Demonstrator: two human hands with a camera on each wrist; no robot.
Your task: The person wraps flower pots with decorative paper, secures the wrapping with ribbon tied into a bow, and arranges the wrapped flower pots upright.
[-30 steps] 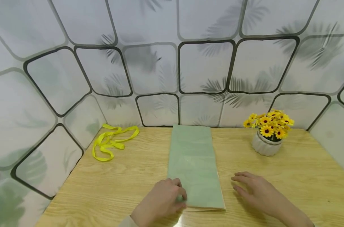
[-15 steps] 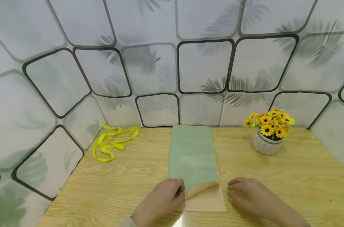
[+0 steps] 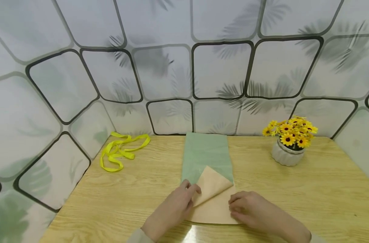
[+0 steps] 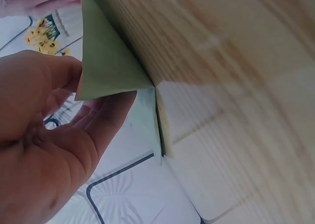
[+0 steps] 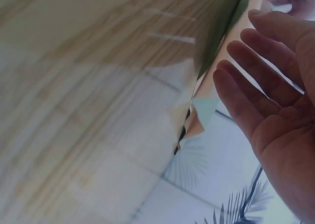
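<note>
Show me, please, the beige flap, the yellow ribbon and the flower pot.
Beige flap [image 3: 211,185]: head view, its upturned face.
Yellow ribbon [image 3: 127,155]: head view, a middle strand.
Flower pot [image 3: 288,156]: head view, front wall.

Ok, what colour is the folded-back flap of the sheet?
The folded-back flap is plain pale peach; it shows best in the head view.

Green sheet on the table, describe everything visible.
The green sheet looks like paper, green on one face, peach on the other. It lies lengthwise on the wooden table, toward the wall. At its near end, a pointed flap folds back above a peach layer. The left hand is over its left edge, the right hand at its right; contact unclear.
</note>
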